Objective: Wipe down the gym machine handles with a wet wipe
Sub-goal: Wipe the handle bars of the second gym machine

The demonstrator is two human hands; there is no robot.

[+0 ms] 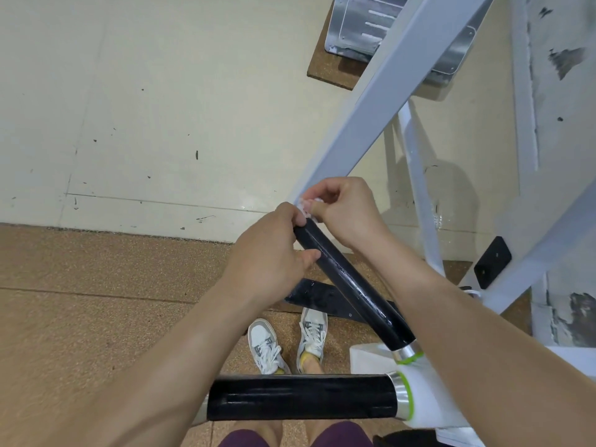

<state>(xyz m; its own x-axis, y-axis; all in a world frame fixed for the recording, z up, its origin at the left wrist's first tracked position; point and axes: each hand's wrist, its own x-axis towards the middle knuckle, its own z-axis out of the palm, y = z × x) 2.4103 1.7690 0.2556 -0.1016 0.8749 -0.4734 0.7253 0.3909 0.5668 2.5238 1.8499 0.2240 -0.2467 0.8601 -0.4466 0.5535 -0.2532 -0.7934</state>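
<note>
Two black gym machine handles meet at a white joint with green rings at the lower right. The diagonal handle runs up and left from the joint; the horizontal handle lies near the bottom of the view. A small white wet wipe is bunched at the far tip of the diagonal handle. My left hand pinches the wipe from the left, its thumb resting against the handle. My right hand pinches the same wipe from the right, fingers curled. Most of the wipe is hidden between my fingers.
A white machine frame beam slants from the top right down to my hands. More white frame bars and a black bracket stand to the right. My feet in white sneakers rest on the brown cork floor. A metal plate lies at the top.
</note>
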